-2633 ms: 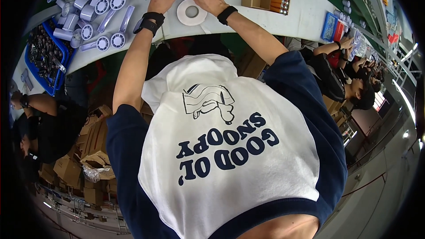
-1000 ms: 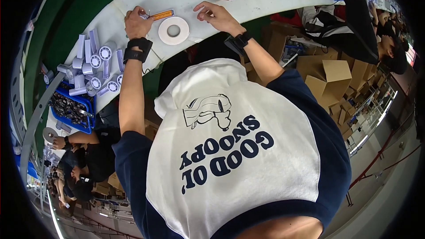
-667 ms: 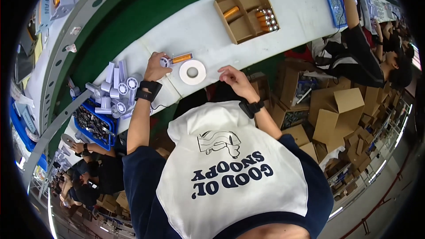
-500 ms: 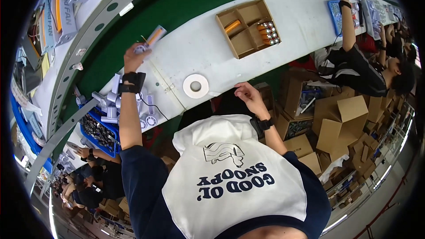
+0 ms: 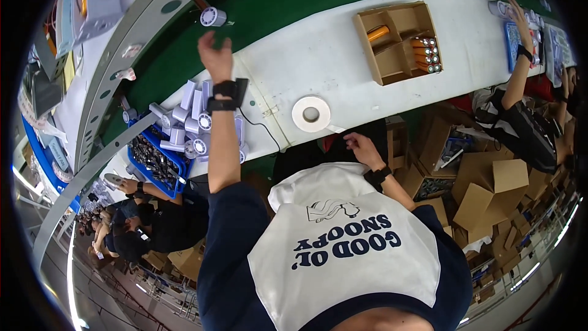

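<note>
My left hand [image 5: 215, 56] reaches over the far left edge of the white table with its fingers apart and nothing in them. Just beyond the fingertips, a pale lilac handheld fan housing [image 5: 213, 17] with a round grille lies on the green conveyor belt. My right hand [image 5: 365, 151] hangs at the table's near edge, fingers loosely bent and apart, with nothing visible in it. Close to it, the loose end of a roll of white tape [image 5: 311, 114] sticks out past the edge.
A divided cardboard box [image 5: 398, 43] holds several orange cylindrical batteries. Lilac fan housings [image 5: 190, 116] are heaped on the left, beside a blue basket [image 5: 177, 190] of small dark parts. A metal rail [image 5: 98, 171] crosses at left. Co-workers sit on both sides; open cartons [image 5: 490, 178] stand at right.
My left hand has let go of the fan housing, now on the green belt, and has drawn back slightly. My right hand stays by the table edge. The whole view has shifted.
</note>
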The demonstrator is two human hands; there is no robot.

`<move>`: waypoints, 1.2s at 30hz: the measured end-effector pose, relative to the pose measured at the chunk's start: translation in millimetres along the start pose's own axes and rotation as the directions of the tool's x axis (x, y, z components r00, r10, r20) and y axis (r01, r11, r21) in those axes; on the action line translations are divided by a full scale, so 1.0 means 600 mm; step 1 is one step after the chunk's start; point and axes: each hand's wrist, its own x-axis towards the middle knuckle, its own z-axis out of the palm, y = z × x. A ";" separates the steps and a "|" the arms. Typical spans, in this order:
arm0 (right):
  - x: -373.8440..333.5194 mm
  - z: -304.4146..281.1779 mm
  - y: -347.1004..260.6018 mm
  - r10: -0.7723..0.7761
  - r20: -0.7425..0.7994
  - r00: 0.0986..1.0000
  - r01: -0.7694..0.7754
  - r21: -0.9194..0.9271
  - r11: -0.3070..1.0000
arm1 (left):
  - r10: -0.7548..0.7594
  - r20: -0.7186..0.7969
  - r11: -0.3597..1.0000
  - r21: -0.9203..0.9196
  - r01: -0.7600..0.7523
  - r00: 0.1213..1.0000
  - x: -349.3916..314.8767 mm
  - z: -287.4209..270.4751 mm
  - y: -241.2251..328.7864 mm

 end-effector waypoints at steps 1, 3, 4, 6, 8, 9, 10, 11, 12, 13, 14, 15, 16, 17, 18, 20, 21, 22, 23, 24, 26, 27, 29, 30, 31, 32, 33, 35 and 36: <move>0.020 0.011 0.013 -0.030 0.073 0.997 0.042 -0.178 0.983 | -0.054 0.202 0.989 -0.123 0.080 0.978 -0.056 -0.005 0.079; 0.064 0.048 0.031 -0.065 0.252 0.966 0.187 -0.500 0.845 | -0.018 0.406 0.995 -0.080 0.055 0.914 -0.148 -0.031 0.151; 0.098 0.077 0.077 -0.090 0.245 0.965 0.207 -0.509 0.836 | 0.022 0.406 0.999 -0.038 -0.007 0.914 -0.176 -0.041 0.165; 0.162 0.104 0.143 -0.055 0.259 0.964 0.230 -0.717 0.658 | 0.066 0.386 0.998 -0.018 -0.064 0.920 -0.236 -0.025 0.161; 0.226 0.091 0.119 -0.093 0.206 0.974 0.216 -0.729 0.649 | 0.032 0.366 0.996 -0.085 -0.001 0.930 -0.280 -0.011 0.138; 0.258 0.094 0.113 -0.113 0.182 0.977 0.211 -0.730 0.650 | 0.004 0.378 0.988 -0.147 0.056 0.926 -0.297 -0.008 0.134; 0.285 0.101 0.108 -0.131 0.177 0.975 0.219 -0.731 0.647 | -0.005 0.385 0.995 -0.089 0.042 0.923 -0.310 -0.010 0.132; 0.314 0.109 0.099 -0.152 0.171 0.973 0.229 -0.730 0.644 | -0.011 0.391 0.999 -0.030 0.024 0.920 -0.314 -0.016 0.132; 0.359 0.092 0.081 -0.186 0.169 0.968 0.249 -0.737 0.628 | 0.013 0.363 0.999 -0.044 0.003 0.932 -0.313 -0.014 0.128; 0.399 0.083 0.065 -0.221 0.181 0.958 0.281 -0.740 0.611 | -0.013 0.377 0.997 -0.061 0.039 0.926 -0.320 -0.023 0.125; 0.441 0.075 0.046 -0.259 0.194 0.946 0.314 -0.741 0.593 | -0.035 0.392 0.995 -0.076 0.070 0.919 -0.318 -0.026 0.124; 0.472 0.075 0.036 -0.282 0.202 0.938 0.335 -0.738 0.586 | -0.023 0.373 0.996 -0.074 0.055 0.928 -0.320 -0.023 0.125; 0.504 0.076 0.023 -0.307 0.210 0.928 0.357 -0.732 0.580 | -0.029 0.400 0.994 -0.087 0.070 0.916 -0.320 -0.015 0.128; 0.531 0.101 0.002 -0.339 0.229 0.912 0.394 -0.716 0.576 | -0.037 0.422 0.993 -0.083 0.080 0.906 -0.321 -0.025 0.125; 0.556 0.126 -0.020 -0.372 0.246 0.895 0.430 -0.699 0.572 | -0.025 0.399 0.996 -0.063 0.055 0.917 -0.331 -0.030 0.126; 0.619 0.167 -0.086 -0.456 0.257 0.852 0.497 -0.671 0.550 | -0.044 0.439 0.992 -0.084 0.090 0.898 -0.334 -0.021 0.120; 0.640 0.189 -0.123 -0.491 0.267 0.829 0.530 -0.655 0.538 | -0.025 0.415 0.996 -0.070 0.059 0.910 -0.327 -0.019 0.115; 0.654 0.205 -0.137 -0.511 0.280 0.813 0.553 -0.645 0.528 | -0.022 0.435 0.995 -0.079 0.063 0.900 -0.330 -0.019 0.120; 0.665 0.216 -0.147 -0.526 0.287 0.801 0.569 -0.638 0.519 | -0.019 0.461 0.993 -0.092 0.069 0.887 -0.334 -0.017 0.122; 0.670 0.225 -0.153 -0.533 0.295 0.793 0.579 -0.634 0.512 | -0.020 0.489 0.991 -0.109 0.084 0.872 -0.335 -0.017 0.124; 0.665 0.228 -0.137 -0.521 0.308 0.796 0.579 -0.640 0.505 | -0.015 0.465 0.992 -0.106 0.073 0.885 -0.334 -0.019 0.119; 0.654 0.224 -0.117 -0.504 0.315 0.804 0.570 -0.648 0.505 | -0.013 0.452 0.993 -0.101 0.065 0.892 -0.334 -0.021 0.116; 0.623 0.208 -0.075 -0.464 0.323 0.825 0.546 -0.668 0.505 | -0.024 0.440 0.990 -0.115 0.082 0.898 -0.337 -0.022 0.113; 0.602 0.199 -0.056 -0.444 0.327 0.834 0.534 -0.679 0.504 | -0.013 0.434 0.994 -0.096 0.061 0.901 -0.336 -0.022 0.112; 0.581 0.193 -0.048 -0.434 0.321 0.842 0.522 -0.688 0.504 | 0.010 0.430 0.997 -0.079 0.026 0.903 -0.330 -0.024 0.110; 0.567 0.185 -0.042 -0.428 0.308 0.849 0.508 -0.698 0.505 | 0.016 0.434 0.995 -0.098 0.030 0.901 -0.328 -0.021 0.108; 0.551 0.176 -0.034 -0.423 0.296 0.856 0.494 -0.706 0.507 | 0.023 0.430 0.995 -0.100 0.022 0.902 -0.329 -0.017 0.109; 0.520 0.158 -0.013 -0.420 0.261 0.869 0.465 -0.721 0.514 | 0.047 0.427 0.995 -0.103 -0.003 0.903 -0.333 -0.005 0.105; 0.494 0.153 0.005 -0.414 0.254 0.874 0.456 -0.722 0.520 | 0.047 0.432 0.994 -0.112 0.002 0.900 -0.341 -0.008 0.105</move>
